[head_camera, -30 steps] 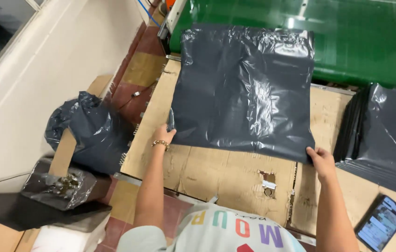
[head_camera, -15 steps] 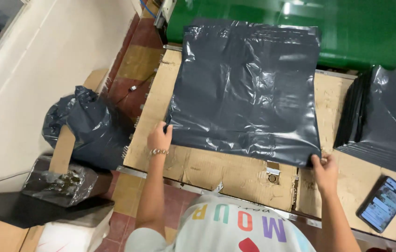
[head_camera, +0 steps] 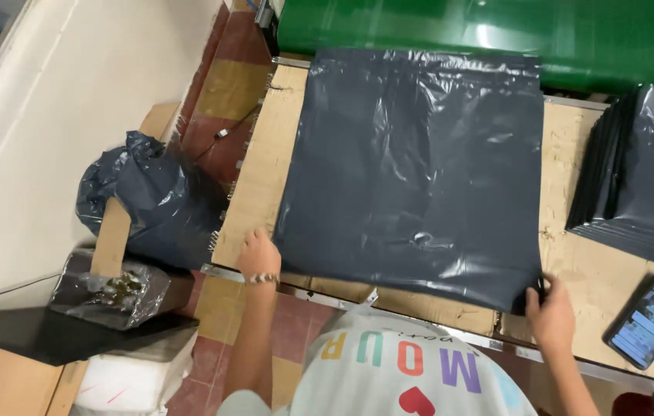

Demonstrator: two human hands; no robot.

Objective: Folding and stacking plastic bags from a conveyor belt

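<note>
Head camera, looking straight down over a person's shoulders at a cardboard-covered desk [head_camera: 261, 162]. A large, dark grey plastic mailer bag [head_camera: 419, 166] lies flat across the middle of the desk, its glossy surface lightly wrinkled, its far edge close to a green conveyor belt [head_camera: 496, 35] that runs along the top of the view.

The left hand [head_camera: 259, 256] rests at the bag's near left corner, the fingers curled loosely against the bag's edge and the cardboard; a beaded bracelet [head_camera: 264, 278] sits on that wrist. Whether these fingers actually pinch the plastic cannot be told from here. The right hand [head_camera: 550, 312] is at the bag's near right corner, and its fingers are closed on that corner, grasping the plastic where it bunches slightly.

To the right, well apart from the flat bag, a stack of similar dark grey bags [head_camera: 638, 173] lies on the desk. Near the right hand, at the desk's near right edge, a smartphone [head_camera: 648, 320] lies face up with its screen lit.

Off the left side of the desk, on the floor of red and yellow tiles [head_camera: 227, 92], stands a crumpled dark plastic sack [head_camera: 146, 200]. Beside it, nearer the camera, is a black box wrapped in clear film [head_camera: 111, 289].
</note>
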